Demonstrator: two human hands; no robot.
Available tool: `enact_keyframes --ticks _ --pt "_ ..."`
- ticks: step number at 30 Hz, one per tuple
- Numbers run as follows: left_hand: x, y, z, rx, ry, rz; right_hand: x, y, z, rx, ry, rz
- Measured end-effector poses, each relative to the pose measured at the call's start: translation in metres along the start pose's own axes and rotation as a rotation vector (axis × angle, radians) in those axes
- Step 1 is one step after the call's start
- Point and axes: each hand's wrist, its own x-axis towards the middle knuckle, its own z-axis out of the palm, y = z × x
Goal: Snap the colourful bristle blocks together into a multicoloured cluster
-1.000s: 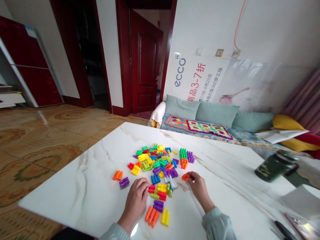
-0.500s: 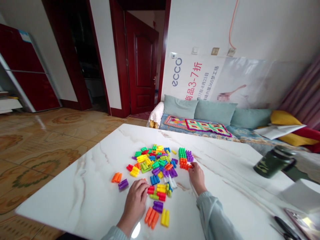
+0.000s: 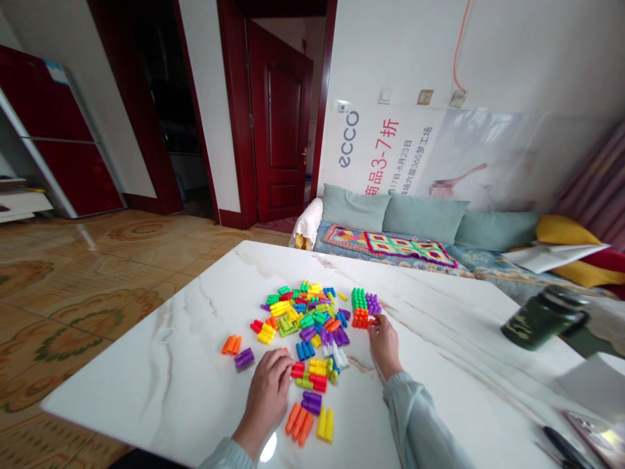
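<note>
At the right of the pile, my right hand (image 3: 384,348) pinches an orange toy block (image 3: 373,322) beside a row of standing orange blocks (image 3: 360,318). Green blocks (image 3: 359,298) and purple blocks (image 3: 374,304) stand grouped right behind that row. My left hand (image 3: 267,394) rests low on the table, fingers curled and closed. A bit of orange shows behind its knuckles; what the fingers hold is hidden. Close to its fingertips lies a red block (image 3: 297,370). The mixed pile of tube-shaped blocks (image 3: 306,319) spreads between and beyond my hands.
The white marbled table (image 3: 161,384) carries everything. Toward me lie purple (image 3: 311,402), orange (image 3: 299,424) and yellow blocks (image 3: 325,425). On the right are a dark green mug (image 3: 544,318), white paper (image 3: 596,384), a phone (image 3: 598,433) and a black-handled tool (image 3: 561,445).
My right hand has shifted slightly, bringing the orange block nearer the standing orange row. My left hand has barely moved. The whole view has swung a little.
</note>
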Motion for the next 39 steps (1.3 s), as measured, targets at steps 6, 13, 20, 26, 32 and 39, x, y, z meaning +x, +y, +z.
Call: enact_keyframes --ticks 6,13,20,26,32,39 --pt "0.001 0.003 -0.001 -0.018 -0.002 -0.016 -0.008 -0.006 -0.004 0.064 0.044 -0.022" --pt "0.002 0.006 -0.003 -0.020 -0.017 -0.023 -0.044 -0.037 -0.009 0.258 -0.045 0.055" --pt "0.001 0.011 -0.006 -0.001 -0.027 -0.038 -0.079 -0.058 -0.003 0.330 -0.226 0.060" --pt "0.000 0.015 -0.007 0.004 -0.013 0.004 -0.083 -0.052 0.001 0.320 -0.187 0.061" --pt "-0.004 0.013 -0.009 0.051 0.076 0.058 -0.082 -0.053 0.002 0.289 -0.186 0.035" --pt "0.003 0.009 -0.024 0.387 0.395 -0.350 -0.081 -0.052 0.002 0.267 -0.179 0.015"
